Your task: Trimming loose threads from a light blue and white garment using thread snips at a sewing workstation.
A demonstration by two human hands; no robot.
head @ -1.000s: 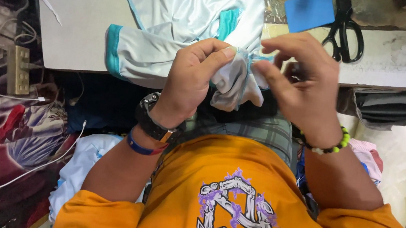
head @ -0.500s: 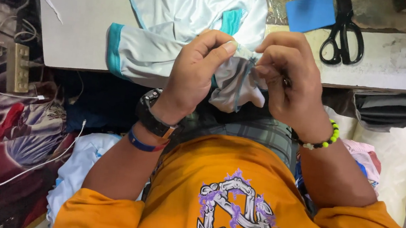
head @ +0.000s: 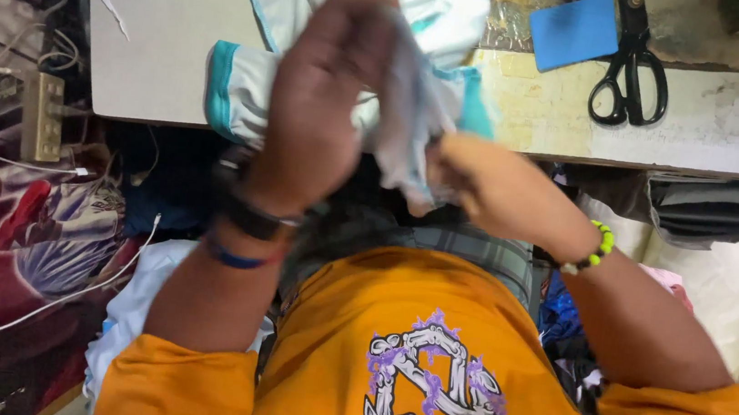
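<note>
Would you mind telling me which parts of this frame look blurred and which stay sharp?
Head view: the left hand, right hand and pale grey-teal garment are motion-blurred; the black scissors and blue rectangular card on the table look sharp.

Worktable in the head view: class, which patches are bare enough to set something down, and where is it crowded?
Bare: the grey table left of the pale teal-trimmed garment, and the pale strip right of the scissors. Crowded: the middle, where the left hand and right hand grip the cloth, and around the blue card.
</note>
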